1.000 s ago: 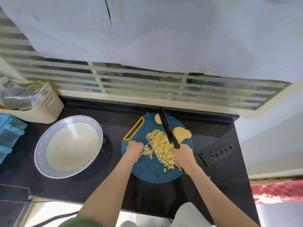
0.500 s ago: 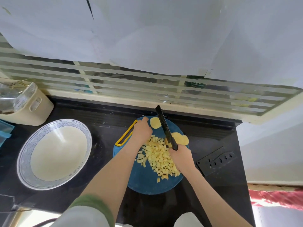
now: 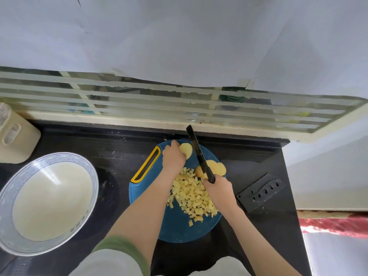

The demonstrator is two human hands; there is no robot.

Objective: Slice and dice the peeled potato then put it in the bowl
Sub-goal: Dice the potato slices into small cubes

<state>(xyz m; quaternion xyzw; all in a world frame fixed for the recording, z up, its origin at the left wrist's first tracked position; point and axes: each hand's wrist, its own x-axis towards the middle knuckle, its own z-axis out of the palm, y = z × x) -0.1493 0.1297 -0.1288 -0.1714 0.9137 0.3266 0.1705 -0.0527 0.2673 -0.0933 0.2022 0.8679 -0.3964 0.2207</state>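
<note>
- Head view is showing the left hand (image 3: pixel 172 158) lying over a pale round potato slice (image 3: pixel 186 151) at the far edge of the round blue cutting board (image 3: pixel 179 232), its grip curling on that slice.
- Right hand (image 3: pixel 220 193) is holding a black knife (image 3: pixel 199 156), its grip closing round the handle.
- Yellow potato cubes (image 3: pixel 192 196) are lying heaped between both hands.
- Wide white bowl (image 3: pixel 49 196) is standing to the left on the black tabletop (image 3: pixel 111 148).

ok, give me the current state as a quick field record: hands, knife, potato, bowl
left hand: on far slice, grip unclear
right hand: grips knife, tip pointing away
dice: pile mid-board
slices: uncut, overlapping, right of blade
bowl: left of board, no potato in it
sheath: on counter, right of board
</note>
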